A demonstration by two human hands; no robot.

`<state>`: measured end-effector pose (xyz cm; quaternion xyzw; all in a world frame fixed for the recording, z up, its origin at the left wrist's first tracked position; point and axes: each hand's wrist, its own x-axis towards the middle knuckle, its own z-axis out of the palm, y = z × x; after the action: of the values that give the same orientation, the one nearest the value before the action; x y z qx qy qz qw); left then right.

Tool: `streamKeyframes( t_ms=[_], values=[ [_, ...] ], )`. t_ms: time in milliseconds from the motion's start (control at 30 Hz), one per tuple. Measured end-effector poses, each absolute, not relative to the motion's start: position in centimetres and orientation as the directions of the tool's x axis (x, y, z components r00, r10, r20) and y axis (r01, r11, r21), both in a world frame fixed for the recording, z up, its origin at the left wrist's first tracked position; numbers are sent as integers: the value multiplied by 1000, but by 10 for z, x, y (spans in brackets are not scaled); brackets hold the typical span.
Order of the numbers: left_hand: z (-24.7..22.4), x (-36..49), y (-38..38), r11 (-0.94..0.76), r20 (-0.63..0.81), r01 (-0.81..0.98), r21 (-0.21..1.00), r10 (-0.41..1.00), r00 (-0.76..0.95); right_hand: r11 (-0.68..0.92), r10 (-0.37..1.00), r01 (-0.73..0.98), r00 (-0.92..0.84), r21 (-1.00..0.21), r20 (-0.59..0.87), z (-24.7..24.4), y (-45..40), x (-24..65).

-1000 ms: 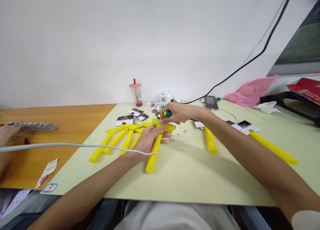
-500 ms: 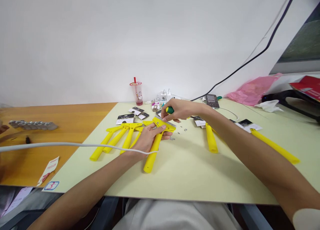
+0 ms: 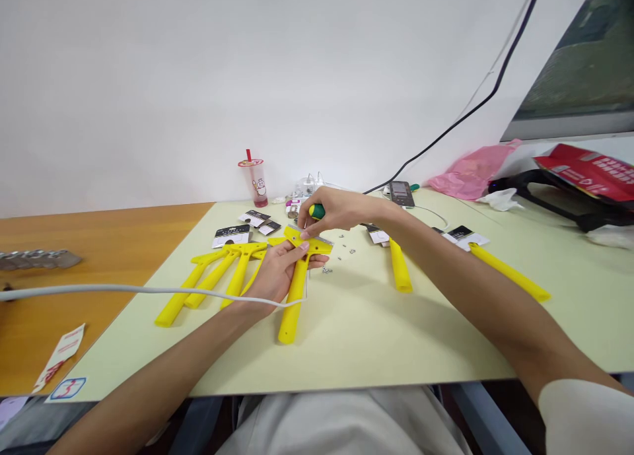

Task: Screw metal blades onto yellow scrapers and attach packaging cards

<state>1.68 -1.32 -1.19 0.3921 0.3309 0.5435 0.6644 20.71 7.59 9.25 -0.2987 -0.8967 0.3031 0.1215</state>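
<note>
By the left hand (image 3: 276, 270), closed on it, and the right hand (image 3: 337, 210), fingers bent at its head, a yellow T-shaped plastic scraper (image 3: 296, 290) is held above the pale table (image 3: 356, 336), its long handle pointing toward the person

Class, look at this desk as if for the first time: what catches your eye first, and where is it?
The bright yellow scraper held mid-desk stands out first, its head between the left hand and the right hand, which also holds a green-and-yellow handle. Next come more yellow scrapers fanned out on the left, then the pink bag at the back right.
</note>
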Motion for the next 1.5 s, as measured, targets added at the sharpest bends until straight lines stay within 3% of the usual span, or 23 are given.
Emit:
streamKeyframes(
  t_ms=[133,267,567,633,767,900,1033,1167,1367,1500],
  values=[
    [-10,15,-16,47,29,-430,901,985,168,674,607,442,-788,-592,104,96,72,208],
    [1,13,-17,31,15,-383,923,993,116,755,598,433,-762,-492,247,99,67,206],
    [12,2,4,69,-58,-466,882,998,39,759,645,574,-598,-308,476,102,74,218],
    [6,0,7,94,-109,-492,866,994,-2,727,682,636,-627,-259,376,92,80,230],
    [-3,-1,8,130,-162,-543,830,987,-10,674,723,694,-690,-251,33,53,88,248],
    [-6,-1,2,163,-196,-550,819,981,-2,634,719,708,-688,-313,-99,18,82,252],
    [-5,-1,-9,145,-150,-530,836,988,34,623,707,679,-701,-388,-93,5,62,249],
    [-5,2,-19,144,-124,-527,837,990,73,647,709,672,-704,-359,-39,-3,46,244],
    [-18,7,-23,143,-108,-537,832,990,95,670,684,620,-729,-407,15,-17,43,239],
    [-26,10,-24,163,-117,-529,833,986,119,674,700,643,-713,-363,37,-21,41,237]
  ],
)
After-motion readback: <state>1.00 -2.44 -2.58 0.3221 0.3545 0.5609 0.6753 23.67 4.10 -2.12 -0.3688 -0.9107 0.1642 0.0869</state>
